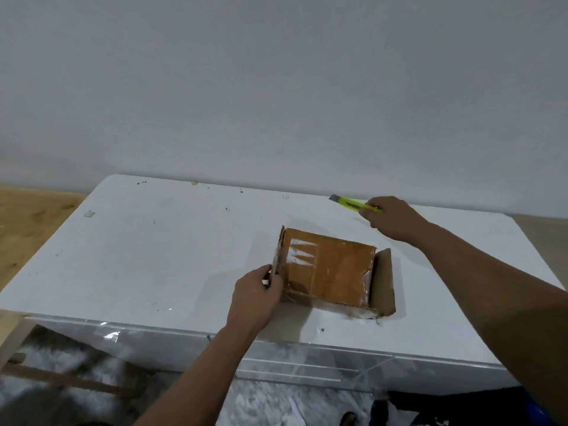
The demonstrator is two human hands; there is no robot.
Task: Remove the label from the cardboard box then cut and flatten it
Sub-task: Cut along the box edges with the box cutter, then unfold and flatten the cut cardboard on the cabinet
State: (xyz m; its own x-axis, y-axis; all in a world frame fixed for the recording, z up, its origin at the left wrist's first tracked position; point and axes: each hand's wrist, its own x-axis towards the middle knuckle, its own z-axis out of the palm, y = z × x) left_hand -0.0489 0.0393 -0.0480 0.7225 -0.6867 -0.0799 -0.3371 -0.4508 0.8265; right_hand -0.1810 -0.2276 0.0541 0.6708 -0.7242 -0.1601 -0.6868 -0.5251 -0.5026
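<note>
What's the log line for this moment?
left hand: grips box left flap | right hand: on yellow cutter, far edge | box: uncut, taped

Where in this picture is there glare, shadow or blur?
Head view: glare on the tape over the box and on the plastic film at the table's front edge; soft shadows fall below the left hand and beside the box; the floor below is blurred; the wide lens bends the table edges.

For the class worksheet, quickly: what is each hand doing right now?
Left hand: closed, gripping the left flap of the cardboard box.
Right hand: closed on the yellow utility knife.
</note>
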